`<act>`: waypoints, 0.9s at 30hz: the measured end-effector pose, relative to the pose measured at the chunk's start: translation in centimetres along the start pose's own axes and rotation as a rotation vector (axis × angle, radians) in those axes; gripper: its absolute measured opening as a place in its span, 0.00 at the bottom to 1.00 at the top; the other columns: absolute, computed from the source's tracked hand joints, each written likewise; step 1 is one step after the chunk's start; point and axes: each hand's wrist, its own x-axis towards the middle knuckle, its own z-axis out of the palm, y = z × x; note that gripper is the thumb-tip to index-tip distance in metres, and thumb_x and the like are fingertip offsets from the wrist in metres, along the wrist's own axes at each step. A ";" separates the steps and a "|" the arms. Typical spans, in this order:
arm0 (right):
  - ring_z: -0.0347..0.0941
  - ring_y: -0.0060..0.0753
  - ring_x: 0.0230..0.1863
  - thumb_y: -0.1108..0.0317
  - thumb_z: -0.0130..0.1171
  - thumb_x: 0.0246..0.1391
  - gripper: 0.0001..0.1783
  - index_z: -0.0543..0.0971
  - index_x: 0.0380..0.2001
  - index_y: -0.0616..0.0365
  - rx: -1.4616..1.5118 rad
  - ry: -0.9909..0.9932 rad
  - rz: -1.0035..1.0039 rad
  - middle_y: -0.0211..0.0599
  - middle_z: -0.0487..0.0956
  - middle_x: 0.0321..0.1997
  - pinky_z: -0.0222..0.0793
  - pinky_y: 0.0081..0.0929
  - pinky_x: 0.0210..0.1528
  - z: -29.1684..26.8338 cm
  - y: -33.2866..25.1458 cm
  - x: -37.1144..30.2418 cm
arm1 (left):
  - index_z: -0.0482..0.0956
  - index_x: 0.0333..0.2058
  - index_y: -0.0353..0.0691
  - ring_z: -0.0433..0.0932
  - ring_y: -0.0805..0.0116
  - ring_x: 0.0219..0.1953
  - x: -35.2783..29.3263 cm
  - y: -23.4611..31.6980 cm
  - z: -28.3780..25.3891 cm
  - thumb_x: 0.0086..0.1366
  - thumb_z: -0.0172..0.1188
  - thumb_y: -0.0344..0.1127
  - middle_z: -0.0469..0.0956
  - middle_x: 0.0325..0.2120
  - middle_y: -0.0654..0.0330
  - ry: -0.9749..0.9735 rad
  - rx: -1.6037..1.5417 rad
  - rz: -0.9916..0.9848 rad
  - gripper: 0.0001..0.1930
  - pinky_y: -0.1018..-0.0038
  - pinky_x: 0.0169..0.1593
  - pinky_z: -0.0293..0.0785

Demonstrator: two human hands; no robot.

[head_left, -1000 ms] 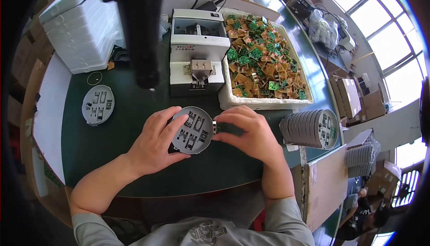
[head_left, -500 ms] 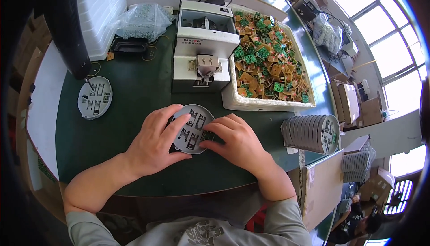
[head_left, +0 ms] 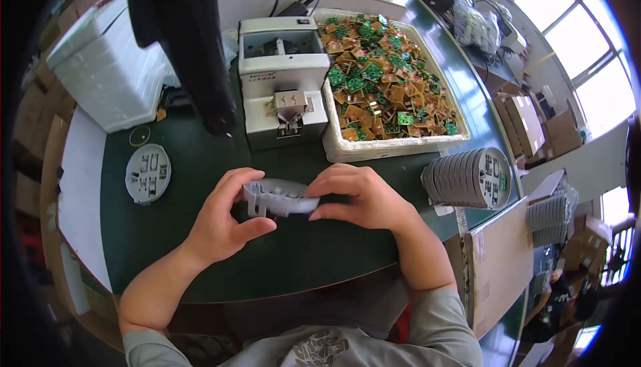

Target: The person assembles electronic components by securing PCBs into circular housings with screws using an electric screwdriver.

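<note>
Between my two hands is a round grey plastic housing (head_left: 284, 197), tipped so that its rim and side wall show and its inner face is seen only at a slant. My left hand (head_left: 224, 219) grips it at the left end, fingertips over the top edge and thumb below. At the opposite end my right hand (head_left: 360, 197) pinches the rim between fingers and thumb. Whether a circuit board lies under the right fingers is hidden. Another such housing (head_left: 148, 173) lies flat on the green table (head_left: 287, 270) to the left, its slotted face up.
A dark electric screwdriver (head_left: 190, 53) hangs ahead, left of a white screw-feeding machine (head_left: 284, 80). A white foam box (head_left: 400, 145) heaped with circuit boards (head_left: 390, 80) stands beside it. Stacked grey housings (head_left: 464, 178) lie right. White foam containers (head_left: 117, 66) stand far left. A person (head_left: 564, 303) sits lower right.
The housing has tilted from showing its slotted face to nearly edge-on, still in both hands. The hanging screwdriver has swung right, away from over the left housing. The view has shifted slightly.
</note>
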 end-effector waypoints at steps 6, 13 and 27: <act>0.81 0.26 0.40 0.62 0.69 0.65 0.14 0.87 0.47 0.60 0.691 -0.054 0.605 0.34 0.87 0.45 0.80 0.23 0.48 -0.2 -0.1 -0.7 | 0.78 0.50 0.32 0.76 0.73 0.32 -0.5 1.8 -0.3 0.70 0.67 0.37 0.80 0.35 0.58 -0.009 -0.507 -0.430 0.17 0.77 0.37 0.75; 0.83 0.27 0.45 0.61 0.61 0.71 0.17 0.85 0.50 0.66 1.077 -0.062 0.707 0.40 0.87 0.46 0.79 0.24 0.58 0.8 0.5 -0.3 | 0.79 0.43 0.33 0.71 0.78 0.25 -0.8 1.6 0.0 0.72 0.65 0.35 0.78 0.27 0.62 0.063 -0.530 -0.451 0.11 0.82 0.27 0.69; 0.80 0.28 0.45 0.61 0.66 0.65 0.11 0.87 0.44 0.56 0.206 -0.034 0.184 0.28 0.86 0.45 0.76 0.30 0.53 -1.0 0.4 -0.8 | 0.80 0.43 0.38 0.77 0.69 0.39 1.4 0.1 -0.8 0.63 0.72 0.40 0.79 0.38 0.62 -0.010 0.115 0.166 0.15 0.69 0.50 0.75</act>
